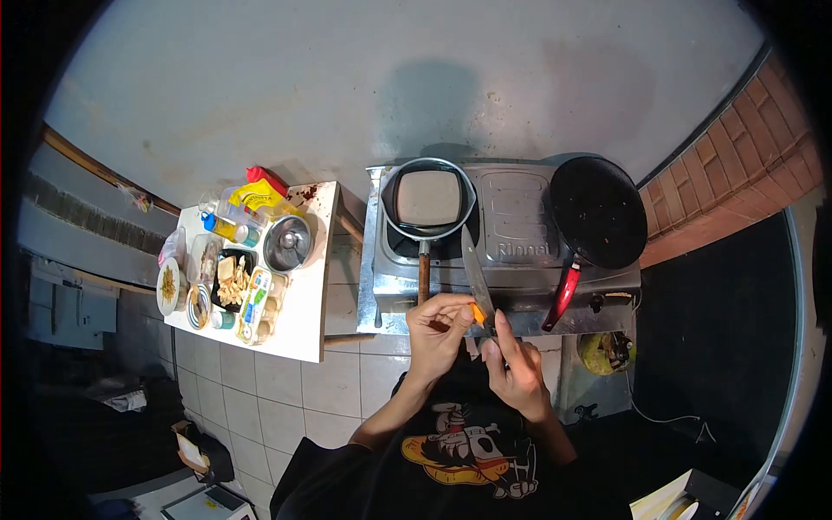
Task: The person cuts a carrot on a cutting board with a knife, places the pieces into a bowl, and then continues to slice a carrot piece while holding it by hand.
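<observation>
Between the fingertips of my left hand (438, 340) is a small orange piece of food (477, 314), its exact kind too small to tell. My right hand (518, 371) is closed round the handle of a kitchen knife (473, 267), and the blade points away from me, close beside the orange piece. Just beyond the knife tip, a saucepan (470, 218) with a wooden handle (424, 273) sits on the left burner; its liquid reflects a pale square. Both hands are over the front edge of the gas stove (516, 299).
A black frying pan (600, 212) with a red handle rests on the stove's right side. On the left, a white table (303, 325) holds a steel bowl (288, 243), an egg carton (260, 308), a black tray of food (231, 279), a plate (171, 310) and several bottles. A green gas cylinder (598, 354) stands below.
</observation>
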Motion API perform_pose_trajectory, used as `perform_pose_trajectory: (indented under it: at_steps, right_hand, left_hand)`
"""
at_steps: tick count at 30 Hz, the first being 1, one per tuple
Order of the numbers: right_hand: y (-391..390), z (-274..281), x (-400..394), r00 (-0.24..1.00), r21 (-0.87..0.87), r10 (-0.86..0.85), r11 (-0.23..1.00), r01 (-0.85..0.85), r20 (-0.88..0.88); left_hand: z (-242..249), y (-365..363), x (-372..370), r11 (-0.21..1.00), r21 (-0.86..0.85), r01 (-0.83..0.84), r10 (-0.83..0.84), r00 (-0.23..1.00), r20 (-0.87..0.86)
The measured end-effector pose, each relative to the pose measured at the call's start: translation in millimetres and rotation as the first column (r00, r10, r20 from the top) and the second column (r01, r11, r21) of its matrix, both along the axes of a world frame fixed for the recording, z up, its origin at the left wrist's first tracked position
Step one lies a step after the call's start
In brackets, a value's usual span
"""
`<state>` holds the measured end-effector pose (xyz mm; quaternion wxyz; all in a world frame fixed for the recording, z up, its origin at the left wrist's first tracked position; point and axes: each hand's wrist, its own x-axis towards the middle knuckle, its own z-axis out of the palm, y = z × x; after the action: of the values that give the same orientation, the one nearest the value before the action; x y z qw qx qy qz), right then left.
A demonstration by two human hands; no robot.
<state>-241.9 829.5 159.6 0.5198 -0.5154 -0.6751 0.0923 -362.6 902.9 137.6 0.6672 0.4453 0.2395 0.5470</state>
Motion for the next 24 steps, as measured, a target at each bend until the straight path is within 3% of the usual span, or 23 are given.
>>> perform_pose_trajectory:
  at_steps: [4, 10, 19, 21, 24]
  right_hand:
    - [-3.5, 2.6, 1.0, 1.000, -0.029, -0.005, 1.000, 0.005, -0.010]
    - [-4.9, 0.1, -1.2, 0.998, -0.077, 0.019, 0.997, -0.024, -0.067]
    - [-3.8, 5.9, -0.1, 0.997, -0.075, 0.010, 0.997, -0.015, -0.073]
    - [-4.8, 7.7, 1.1, 1.000, -0.102, -0.007, 0.995, 0.007, -0.003]
    - [-4.0, 9.4, -0.5, 0.998, -0.131, -0.010, 0.991, 0.001, -0.069]
  left_hand:
    - [4.0, 3.5, -2.5, 0.996, 0.090, 0.021, -0.016, 0.999, -0.052]
    - [4.3, 3.4, 3.6, 0.994, -0.090, 0.068, -0.051, 0.983, 0.178]
    - [-0.2, 1.9, -1.9, 0.997, 0.077, 0.022, -0.019, 0.999, -0.033]
    - [3.0, 2.8, -2.1, 0.991, 0.131, -0.029, 0.043, 0.993, -0.107]
    - [11.0, 3.0, -1.3, 0.990, 0.138, -0.025, 0.043, 0.991, -0.127]
